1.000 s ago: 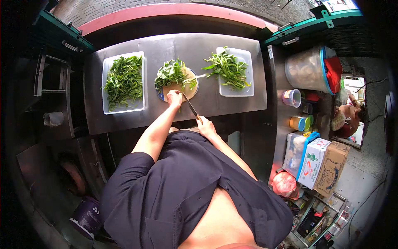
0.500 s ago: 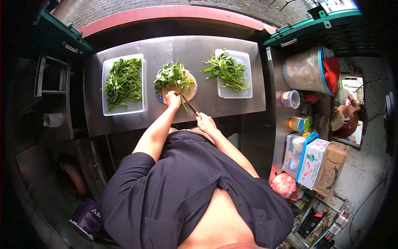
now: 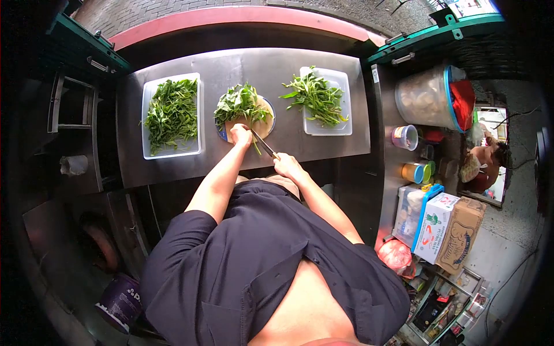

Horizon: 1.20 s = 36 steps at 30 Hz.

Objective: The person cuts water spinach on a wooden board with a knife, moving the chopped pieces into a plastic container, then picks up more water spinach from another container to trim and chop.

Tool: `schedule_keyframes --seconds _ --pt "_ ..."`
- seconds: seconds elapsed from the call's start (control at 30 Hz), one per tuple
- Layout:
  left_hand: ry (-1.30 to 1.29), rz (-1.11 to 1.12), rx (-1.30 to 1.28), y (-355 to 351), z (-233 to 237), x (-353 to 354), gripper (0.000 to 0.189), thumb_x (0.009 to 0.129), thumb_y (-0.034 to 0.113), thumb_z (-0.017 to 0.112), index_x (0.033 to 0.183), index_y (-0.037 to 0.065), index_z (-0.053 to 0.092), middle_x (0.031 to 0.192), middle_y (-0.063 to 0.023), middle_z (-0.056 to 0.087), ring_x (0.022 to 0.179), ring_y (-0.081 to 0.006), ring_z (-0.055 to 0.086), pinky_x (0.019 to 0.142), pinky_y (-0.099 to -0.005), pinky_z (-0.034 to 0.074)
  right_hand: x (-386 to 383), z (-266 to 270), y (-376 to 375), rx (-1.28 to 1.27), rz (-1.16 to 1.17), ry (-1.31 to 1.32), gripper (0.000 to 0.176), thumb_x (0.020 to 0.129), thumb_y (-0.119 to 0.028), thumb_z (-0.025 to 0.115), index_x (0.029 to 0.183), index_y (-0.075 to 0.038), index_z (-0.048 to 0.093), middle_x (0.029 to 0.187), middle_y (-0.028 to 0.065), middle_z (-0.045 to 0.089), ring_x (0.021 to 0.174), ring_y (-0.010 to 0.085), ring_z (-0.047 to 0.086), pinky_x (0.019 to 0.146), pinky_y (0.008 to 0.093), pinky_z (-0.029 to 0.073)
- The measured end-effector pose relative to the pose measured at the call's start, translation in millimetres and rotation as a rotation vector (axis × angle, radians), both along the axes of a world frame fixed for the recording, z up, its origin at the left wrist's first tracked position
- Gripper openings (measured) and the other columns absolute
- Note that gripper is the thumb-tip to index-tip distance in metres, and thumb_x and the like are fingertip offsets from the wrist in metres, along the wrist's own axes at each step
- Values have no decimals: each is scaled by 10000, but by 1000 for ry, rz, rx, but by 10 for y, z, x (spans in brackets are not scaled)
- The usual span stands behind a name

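Observation:
A bunch of leafy greens [image 3: 239, 104] lies on a round cutting board [image 3: 266, 120] in the middle of the metal table. My left hand [image 3: 240, 135] is closed around the stem end of the bunch, at the board's near edge. In my right hand [image 3: 287, 166] is the handle of a knife [image 3: 265, 146]. Its blade slants up and left across the stems, close beside my left fingers. A few stems stick out below the blade toward me. The blade's tip is partly hidden by my left hand and the greens.
A white tray of greens [image 3: 199, 135] stands left of the board, and another tray with greens [image 3: 344, 128] stands to the right. The metal table [image 3: 231, 60] carries all three. On the right shelf are a large tub [image 3: 424, 99], jars [image 3: 411, 172] and boxes [image 3: 441, 230].
My right hand and the knife have shifted very slightly up and left. My left hand keeps its hold on the greens in nearly the same spot.

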<state>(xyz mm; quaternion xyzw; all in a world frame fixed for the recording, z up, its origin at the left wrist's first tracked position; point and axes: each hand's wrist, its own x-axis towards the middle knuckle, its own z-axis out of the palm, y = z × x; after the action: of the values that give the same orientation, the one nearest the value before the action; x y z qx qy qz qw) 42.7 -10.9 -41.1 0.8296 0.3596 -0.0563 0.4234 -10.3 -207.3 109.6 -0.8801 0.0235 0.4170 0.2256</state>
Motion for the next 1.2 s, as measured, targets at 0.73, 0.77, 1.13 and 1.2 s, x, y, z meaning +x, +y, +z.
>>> schedule_keyframes --seconds 0.73,0.77,1.13,1.2 --pt "87 -44 1 31 -44 81 90 749 50 716 810 80 776 945 -177 765 954 -339 746 925 -419 581 -247 1 -196 -54 -48 -181 298 1010 -309 539 1193 -88 620 1080 269 708 1064 470 669 906 556 525" --pt "93 -43 24 30 -65 84 82 751 69 735 823 79 772 953 -177 763 965 -340 744 924 -425 582 -221 -2 -192 -56 -60 -185 298 1014 -315 540 1195 -92 621 1074 273 707 1061 473 669 902 558 525" --pt "100 -154 145 -26 266 111 336 767 175 833 1048 52 694 1077 -187 726 1047 -373 711 912 -456 578 54 -86 -336 -25 18 -158 320 1005 -331 551 1206 -96 633 1126 256 707 1099 458 663 927 546 524" --pt "99 -154 160 -34 301 141 356 775 182 837 1067 52 681 1090 -182 720 1054 -372 708 911 -461 575 105 -81 -392 -21 31 -171 325 1002 -332 553 1211 -97 637 1138 248 708 1107 453 662 936 542 523"
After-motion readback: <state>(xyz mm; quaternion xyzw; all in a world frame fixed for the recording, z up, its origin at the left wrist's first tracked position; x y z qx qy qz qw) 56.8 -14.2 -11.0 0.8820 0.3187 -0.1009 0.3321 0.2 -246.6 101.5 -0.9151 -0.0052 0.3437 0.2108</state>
